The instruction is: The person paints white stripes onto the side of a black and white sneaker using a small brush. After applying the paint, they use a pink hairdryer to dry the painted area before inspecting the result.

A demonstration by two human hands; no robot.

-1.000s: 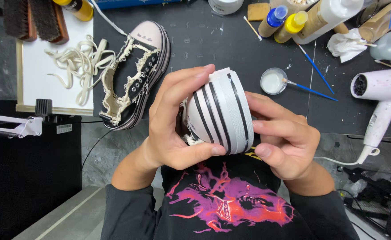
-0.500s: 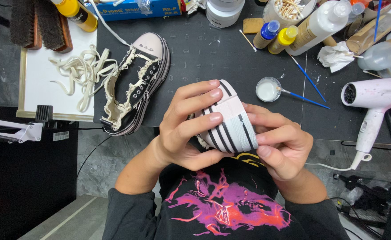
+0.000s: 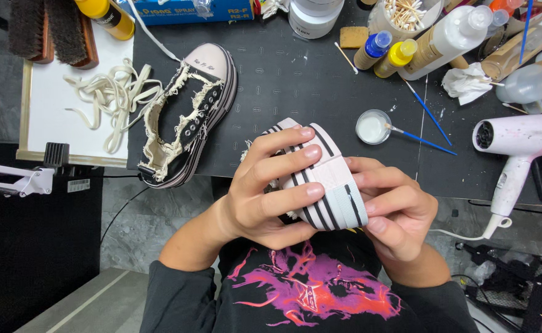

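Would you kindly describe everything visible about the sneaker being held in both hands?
The held sneaker shows mostly its thick white platform sole, banded with black stripes and looking rubbery. It is tipped on its side above the lap, near the black mat's edge. The left hand wraps over it; the right hand grips its end.

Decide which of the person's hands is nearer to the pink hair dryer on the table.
The right hand is nearer: the hair dryer lies just beyond it on that side. The left hand grips the striped shoe on the far side from the dryer.
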